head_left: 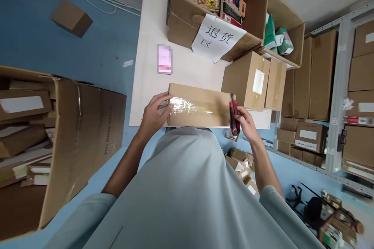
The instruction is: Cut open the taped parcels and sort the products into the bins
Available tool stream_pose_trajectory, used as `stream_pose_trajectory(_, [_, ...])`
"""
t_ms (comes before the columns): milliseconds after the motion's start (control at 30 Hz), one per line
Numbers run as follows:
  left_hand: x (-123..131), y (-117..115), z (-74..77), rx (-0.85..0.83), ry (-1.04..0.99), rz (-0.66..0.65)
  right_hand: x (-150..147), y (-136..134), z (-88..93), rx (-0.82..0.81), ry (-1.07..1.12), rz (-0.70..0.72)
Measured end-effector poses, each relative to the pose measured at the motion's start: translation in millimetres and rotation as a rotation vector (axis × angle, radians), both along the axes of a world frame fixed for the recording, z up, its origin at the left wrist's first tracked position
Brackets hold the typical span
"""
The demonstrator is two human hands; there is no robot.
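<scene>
A long cardboard box (201,106) with shiny clear tape along its top lies at the front edge of the white table, close against my body. My left hand (156,111) holds the box's left end, thumb and fingertips on its edge. At the right end, my right hand (245,122) is closed around a red and black box cutter (234,116). The cutter points away from me, its tip slightly blurred above the box's right end. Farther back on the table lies a phone (164,59) with a pixelated pink screen.
A large open carton (184,23) with a paper sign (217,38) stands at the table's back. Taped boxes (248,79) sit right of my box. On the left is a big carton (96,120) full of parcels. Shelving (333,97) with boxes stands at right.
</scene>
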State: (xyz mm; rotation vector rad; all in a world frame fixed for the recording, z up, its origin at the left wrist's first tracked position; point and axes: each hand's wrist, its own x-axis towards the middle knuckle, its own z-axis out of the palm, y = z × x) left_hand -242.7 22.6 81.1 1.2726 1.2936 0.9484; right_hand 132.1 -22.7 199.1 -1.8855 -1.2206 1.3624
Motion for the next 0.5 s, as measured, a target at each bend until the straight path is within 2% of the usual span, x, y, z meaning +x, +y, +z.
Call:
stream_pose_trajectory(100, [-7.4, 1.6, -2.8, -0.02, -0.043, -0.036, -39.5, 31.1, 11.5, -0.009, -0.101, 0.295])
stream_pose_trajectory(200, [-15.6, 1.5, -4.0, -0.052, -0.087, -0.088, -78.0, 59.6, 17.6, 0.086, -0.332, 0.65])
stream_pose_trajectory(300, [-21.4, -0.8, -4.6, -0.072, -0.114, -0.133, -109.9, 78.6, 20.9, 0.175, -0.475, 0.989])
stream_pose_trajectory(400, [-23.7, -3.7, -4.2, -0.077, -0.135, -0.155, -129.3, 86.9, 22.1, 0.194, -0.648, 1.191])
stream_pose_trajectory(500, [-23.8, -5.0, -3.1, -0.08, -0.157, -0.157, -137.0, 88.9, 22.1, 0.186, -0.8, 1.297])
